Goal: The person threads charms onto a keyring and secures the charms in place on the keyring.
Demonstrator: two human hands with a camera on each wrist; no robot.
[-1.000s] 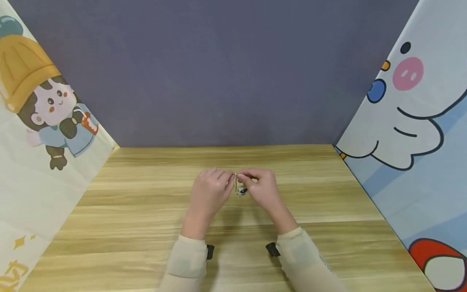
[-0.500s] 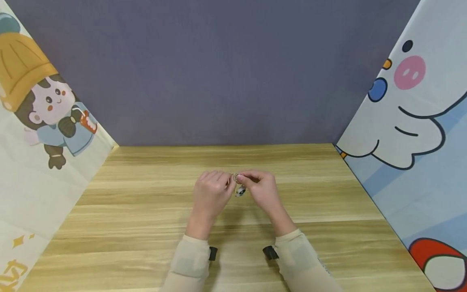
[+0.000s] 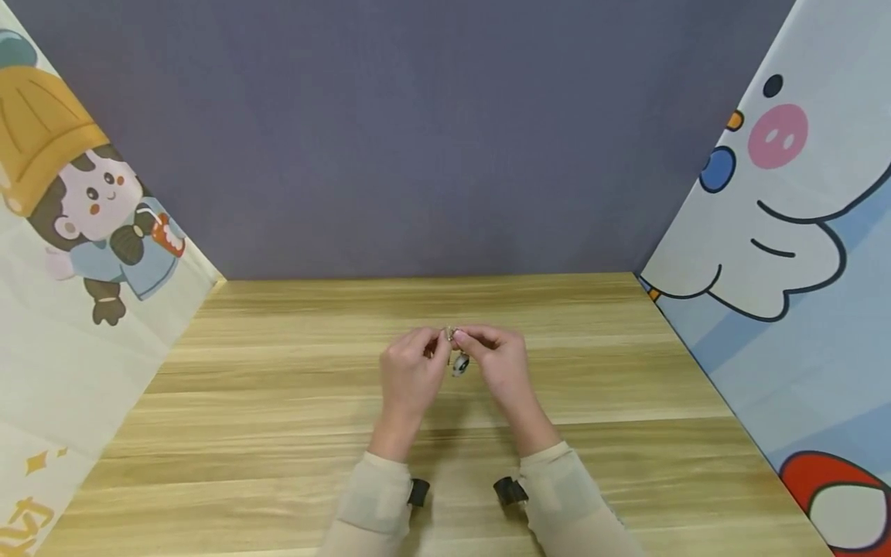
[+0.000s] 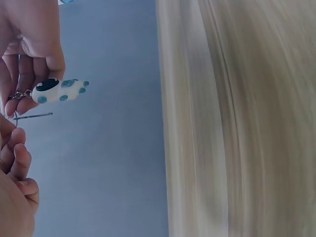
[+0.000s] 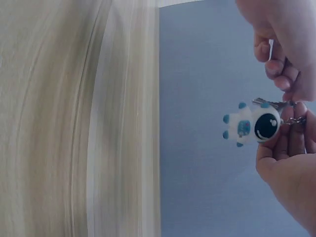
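One small change over the desk: the left hand had drifted inward, pinching the ring; the right hand pinched the chain — figurine dangling, more upright than before, key just beside it; close work at the ring seemed unfinished.

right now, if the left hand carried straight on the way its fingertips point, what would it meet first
Beyond the small metal ring at its own fingertips, the left hand would most likely meet the right hand first, though exact depth is hard to judge.
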